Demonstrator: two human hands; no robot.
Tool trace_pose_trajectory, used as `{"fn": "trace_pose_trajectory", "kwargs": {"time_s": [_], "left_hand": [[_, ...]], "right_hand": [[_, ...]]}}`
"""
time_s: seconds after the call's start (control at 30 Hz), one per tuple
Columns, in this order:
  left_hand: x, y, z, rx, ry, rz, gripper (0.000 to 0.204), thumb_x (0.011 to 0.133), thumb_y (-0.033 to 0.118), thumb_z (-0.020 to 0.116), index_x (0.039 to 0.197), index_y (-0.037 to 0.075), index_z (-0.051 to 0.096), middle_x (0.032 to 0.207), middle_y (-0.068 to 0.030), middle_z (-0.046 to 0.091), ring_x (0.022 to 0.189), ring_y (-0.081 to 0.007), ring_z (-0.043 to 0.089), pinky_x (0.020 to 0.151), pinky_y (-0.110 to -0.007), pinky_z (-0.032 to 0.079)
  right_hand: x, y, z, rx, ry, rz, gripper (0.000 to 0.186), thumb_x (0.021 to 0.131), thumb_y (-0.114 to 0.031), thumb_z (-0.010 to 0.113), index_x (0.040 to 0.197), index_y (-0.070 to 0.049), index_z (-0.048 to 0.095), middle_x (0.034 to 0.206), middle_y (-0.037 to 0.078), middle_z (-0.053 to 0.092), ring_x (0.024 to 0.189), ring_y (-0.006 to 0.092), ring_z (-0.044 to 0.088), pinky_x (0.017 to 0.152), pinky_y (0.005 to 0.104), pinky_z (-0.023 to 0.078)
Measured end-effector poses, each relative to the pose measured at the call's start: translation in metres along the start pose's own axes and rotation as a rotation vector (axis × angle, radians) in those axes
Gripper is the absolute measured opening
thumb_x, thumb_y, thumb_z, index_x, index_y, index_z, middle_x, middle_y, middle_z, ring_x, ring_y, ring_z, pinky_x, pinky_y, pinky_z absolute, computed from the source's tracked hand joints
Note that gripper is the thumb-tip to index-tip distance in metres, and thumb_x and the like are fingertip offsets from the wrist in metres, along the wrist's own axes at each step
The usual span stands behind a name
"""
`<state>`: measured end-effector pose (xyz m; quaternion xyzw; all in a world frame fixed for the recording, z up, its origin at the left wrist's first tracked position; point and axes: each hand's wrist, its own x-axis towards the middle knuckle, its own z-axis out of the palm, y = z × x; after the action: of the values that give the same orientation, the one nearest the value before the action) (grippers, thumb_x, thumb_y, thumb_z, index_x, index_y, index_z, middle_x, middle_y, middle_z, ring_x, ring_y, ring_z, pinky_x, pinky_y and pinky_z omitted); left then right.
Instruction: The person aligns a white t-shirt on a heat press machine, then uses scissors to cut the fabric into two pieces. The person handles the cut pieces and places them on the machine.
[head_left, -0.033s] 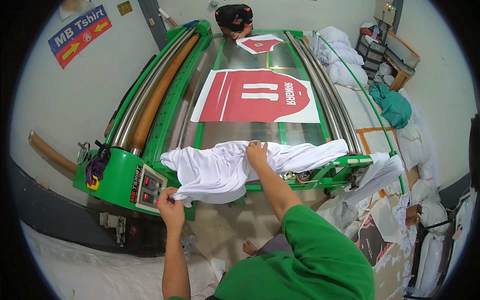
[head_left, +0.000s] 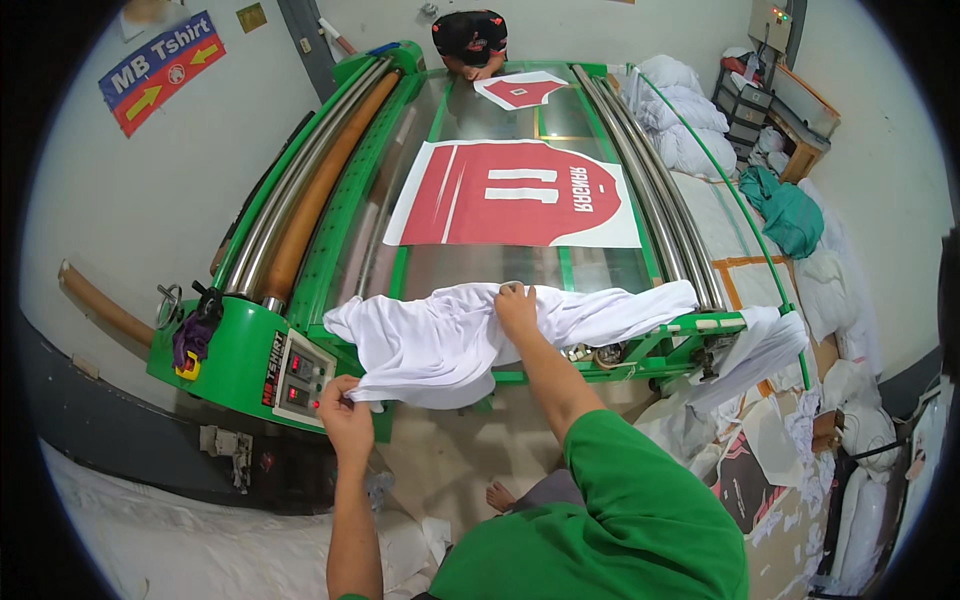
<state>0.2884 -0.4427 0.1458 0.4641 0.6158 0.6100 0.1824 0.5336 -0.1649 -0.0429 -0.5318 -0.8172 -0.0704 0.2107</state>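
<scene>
White fabric [head_left: 430,330] lies bunched along the near edge of a green roller machine [head_left: 215,345], part of it hanging over the front. My left hand [head_left: 346,412] pinches a lower corner of this fabric, close to the control panel [head_left: 300,380]. Farther right and higher up, my right hand [head_left: 516,306] grips the fabric's upper edge near its middle. Beyond the fabric, a red and white printed sheet [head_left: 465,195] shaped like a shirt panel lies flat on the machine's bed. A smaller red and white printed piece [head_left: 520,92] rests at the far end.
At the far end a person in a dark shirt [head_left: 468,38] leans over the machine. Metal rollers [head_left: 655,190] run along the right side, an orange-brown roller [head_left: 325,185] along the left. White bundles [head_left: 685,120] and a green cloth bag [head_left: 785,210] are piled at right.
</scene>
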Motion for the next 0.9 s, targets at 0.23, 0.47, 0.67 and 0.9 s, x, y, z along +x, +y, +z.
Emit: {"fn": "trace_pose_trajectory", "kwargs": {"time_s": [0.23,0.47,0.67,0.9], "left_hand": [[-0.005,0.016,0.027,-0.081,0.067,0.090,0.018,0.088,-0.014,0.062,0.101,-0.002,0.059,0.109,-0.0122,0.062,0.101,-0.0180,0.060,0.094,-0.030,0.048],[-0.024,0.063,-0.100,0.204,0.792,0.244,0.015,0.096,0.000,0.067,0.108,-0.001,0.059,0.117,-0.0146,0.063,0.109,-0.0241,0.061,0.099,-0.038,0.050],[-0.029,0.164,-0.194,0.093,1.034,0.547,0.023,0.098,0.005,0.064,0.117,-0.006,0.058,0.129,-0.0212,0.063,0.106,-0.0327,0.069,0.090,-0.044,0.062],[0.026,0.151,-0.255,0.253,0.712,0.584,0.024,0.100,0.011,0.065,0.120,-0.003,0.064,0.120,-0.0169,0.068,0.103,-0.0235,0.068,0.085,-0.035,0.060]], "right_hand": [[0.040,0.074,-0.015,0.232,-0.001,0.093,0.012,0.087,-0.011,0.061,0.094,-0.007,0.071,0.108,0.012,0.063,0.102,0.0367,0.064,0.089,0.0451,0.053],[-0.021,0.002,-0.132,0.860,-0.012,-0.183,0.030,0.073,0.002,0.068,0.103,-0.003,0.069,0.117,0.020,0.063,0.107,0.0427,0.063,0.095,0.0495,0.051],[-0.099,-0.032,-0.277,1.278,-0.210,0.044,0.024,0.079,-0.001,0.071,0.101,-0.004,0.076,0.116,0.015,0.066,0.102,0.0261,0.067,0.083,0.0359,0.055],[-0.120,0.004,-0.401,1.443,-0.549,-0.305,0.014,0.087,-0.007,0.072,0.099,0.001,0.072,0.111,0.016,0.067,0.104,0.0301,0.068,0.092,0.0406,0.052]]}}
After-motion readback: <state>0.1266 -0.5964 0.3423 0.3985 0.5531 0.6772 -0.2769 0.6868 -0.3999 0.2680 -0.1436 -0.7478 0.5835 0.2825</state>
